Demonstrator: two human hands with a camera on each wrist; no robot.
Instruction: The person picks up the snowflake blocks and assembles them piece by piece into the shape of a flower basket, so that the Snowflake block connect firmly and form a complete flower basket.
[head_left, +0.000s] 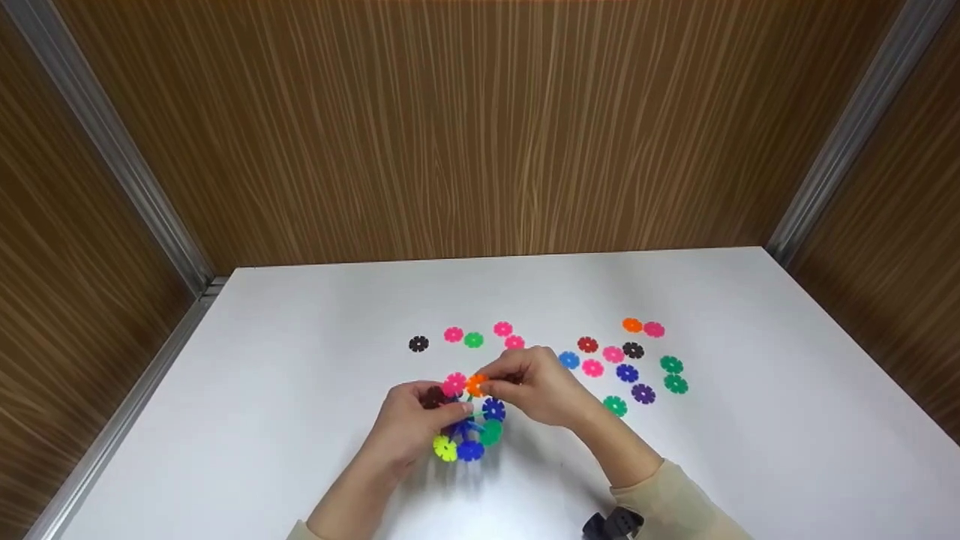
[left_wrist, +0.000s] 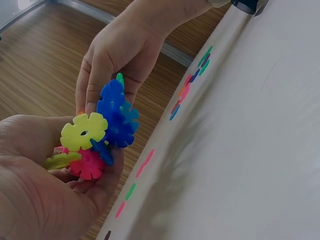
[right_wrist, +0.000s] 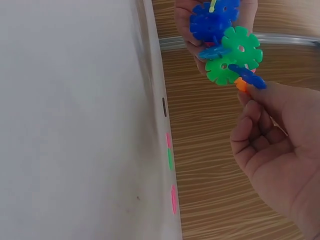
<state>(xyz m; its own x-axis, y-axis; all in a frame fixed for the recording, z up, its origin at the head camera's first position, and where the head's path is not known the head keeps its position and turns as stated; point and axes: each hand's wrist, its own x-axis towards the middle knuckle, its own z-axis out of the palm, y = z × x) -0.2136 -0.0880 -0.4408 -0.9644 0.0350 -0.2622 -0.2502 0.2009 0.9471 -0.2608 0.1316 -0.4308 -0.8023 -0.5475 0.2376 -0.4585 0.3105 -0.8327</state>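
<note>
From where I'm watching the feeds, starting at the left: the left hand point(head_left: 409, 427) has its fingers curled round a cluster of snapped-together plastic discs point(head_left: 466, 420), and it holds that cluster just above the white table point(head_left: 300, 420). On the left wrist view you can see a yellow disc point(left_wrist: 84, 132) and a pink disc point(left_wrist: 88, 165) sitting right against those fingers, with blue ones sticking out past the fingertips (pretty sure there's a lime one tucked in under the thumb too, but it's half hidden). Moving across, the right hand point(head_left: 536, 386) meets the cluster from the other side, its thumb and fingertips pinched together on an orange disc point(head_left: 475, 385) at the top of the cluster, right next to a pink one. The right wrist view shows two green discs point(right_wrist: 234, 55) and a blue one just beyond those pinching fingertips, with the orange bit peeking out between them. Just beyond both sets of fingers there's a short row of loose discs point(head_left: 472, 339) in black, pink and green. Further right, past the right hand's knuckles, a bigger scatter of loose pieces point(head_left: 628, 360) lies flat on the table in red, pink, blue, purple, green, orange and black, well apart from either hand.
</note>
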